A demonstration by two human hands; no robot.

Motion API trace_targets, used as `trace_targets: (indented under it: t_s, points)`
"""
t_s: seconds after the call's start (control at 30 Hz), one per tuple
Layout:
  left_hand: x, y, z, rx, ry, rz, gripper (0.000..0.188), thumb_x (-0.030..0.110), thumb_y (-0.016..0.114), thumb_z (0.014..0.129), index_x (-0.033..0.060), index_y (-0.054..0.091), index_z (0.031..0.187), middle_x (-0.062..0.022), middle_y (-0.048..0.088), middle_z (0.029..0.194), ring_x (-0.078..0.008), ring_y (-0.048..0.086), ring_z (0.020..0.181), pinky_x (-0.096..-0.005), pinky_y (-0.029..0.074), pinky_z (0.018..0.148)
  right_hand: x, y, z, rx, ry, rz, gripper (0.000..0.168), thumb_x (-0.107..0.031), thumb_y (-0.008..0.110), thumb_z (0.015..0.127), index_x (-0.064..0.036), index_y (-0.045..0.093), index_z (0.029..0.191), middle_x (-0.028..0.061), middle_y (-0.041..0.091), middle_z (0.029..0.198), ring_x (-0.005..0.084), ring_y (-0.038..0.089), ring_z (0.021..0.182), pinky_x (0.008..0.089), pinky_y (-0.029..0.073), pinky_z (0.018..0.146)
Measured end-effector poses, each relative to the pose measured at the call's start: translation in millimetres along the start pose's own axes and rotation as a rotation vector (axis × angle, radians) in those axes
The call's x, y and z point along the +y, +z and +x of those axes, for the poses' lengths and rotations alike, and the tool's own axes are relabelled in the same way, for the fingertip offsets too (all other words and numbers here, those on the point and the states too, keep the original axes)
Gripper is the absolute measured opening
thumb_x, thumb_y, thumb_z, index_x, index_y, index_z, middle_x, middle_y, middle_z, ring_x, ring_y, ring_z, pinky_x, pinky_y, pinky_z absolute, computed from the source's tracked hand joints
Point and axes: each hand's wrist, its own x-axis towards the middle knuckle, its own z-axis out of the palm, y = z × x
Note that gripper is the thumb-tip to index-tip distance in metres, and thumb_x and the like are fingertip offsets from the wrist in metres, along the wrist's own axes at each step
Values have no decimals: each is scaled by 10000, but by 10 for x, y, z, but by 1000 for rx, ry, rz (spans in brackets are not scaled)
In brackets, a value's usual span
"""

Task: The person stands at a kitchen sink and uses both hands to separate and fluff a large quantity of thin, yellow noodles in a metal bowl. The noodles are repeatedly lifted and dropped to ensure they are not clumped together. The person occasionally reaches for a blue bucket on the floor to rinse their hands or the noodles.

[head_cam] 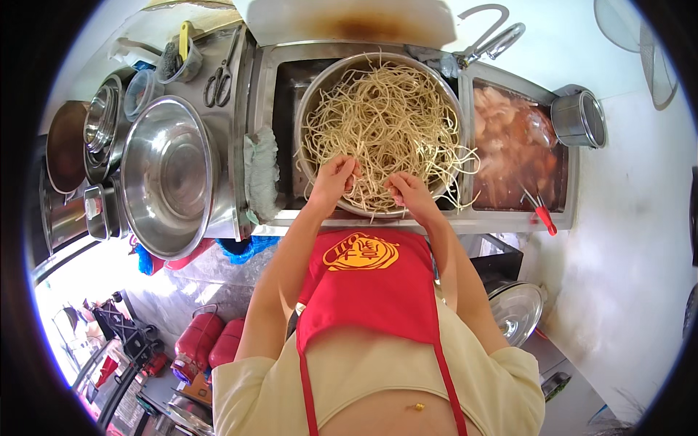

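Note:
A wide steel basin (pixel 299 125) sits in the left sink bowl, heaped with long, thin, pale root-like strands (pixel 387 114). Some ends hang over its right rim. At the near side of the heap, my left hand (pixel 335 177) pinches strands between thumb and fingertips. A short gap to the right, my right hand (pixel 408 192) has its fingertips closed on strands as well. Just which strands each hand grips is hard to make out among the tangle.
Right of the basin, a sink bowl (pixel 561 185) holds pale and reddish pieces in cloudy liquid, with red-handled tongs (pixel 542 215) at its edge. A faucet (pixel 493 46) rises behind. A grey cloth (pixel 260 174), a large steel bowl (pixel 169 174) and scissors (pixel 219 82) lie left.

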Motion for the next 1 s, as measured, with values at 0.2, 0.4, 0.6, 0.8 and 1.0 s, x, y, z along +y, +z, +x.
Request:
trace_targets:
  t_s: [0.2, 0.4, 0.6, 0.8, 1.0]
  points:
    - [18, 168, 85, -209, 196, 786, 257, 295, 594, 859, 62, 641, 958, -77, 557, 659, -168, 510, 581, -319, 419, 574, 36, 137, -205, -8, -231, -246, 223, -197, 500, 930, -26, 574, 808, -32, 517, 661, 52, 459, 595, 209, 370, 522]
    - [-21, 276, -125, -151, 168, 834, 282, 292, 591, 848, 14, 630, 867, -115, 572, 645, -187, 535, 588, -327, 430, 584, 607, -259, 552, 713, -192, -222, 230, -180, 553, 821, 25, 553, 717, 105, 542, 598, 157, 497, 535, 301, 398, 516]
    - [-104, -150, -112, 92, 126, 702, 258, 260, 595, 851, 8, 642, 873, -68, 578, 637, -147, 510, 575, -291, 417, 573, 118, -245, 636, 421, -190, 278, 253, -177, 432, 892, -51, 559, 713, 35, 518, 615, 98, 404, 490, 251, 312, 454]
    - [-125, -126, -94, 68, 108, 591, 241, 236, 593, 855, 2, 641, 882, -38, 558, 621, -101, 466, 565, -271, 387, 546, 34, -153, 988, 115, 121, -74, 341, -316, 449, 882, -10, 559, 780, 110, 562, 640, 167, 521, 562, 314, 396, 509]
    - [-81, -173, -58, 67, 100, 604, 241, 231, 582, 870, 28, 634, 988, -22, 528, 636, -80, 448, 585, -254, 383, 556, 39, 68, 1034, 167, -175, -677, 375, -359, 516, 881, 6, 602, 872, 153, 617, 763, 296, 574, 696, 387, 446, 668]
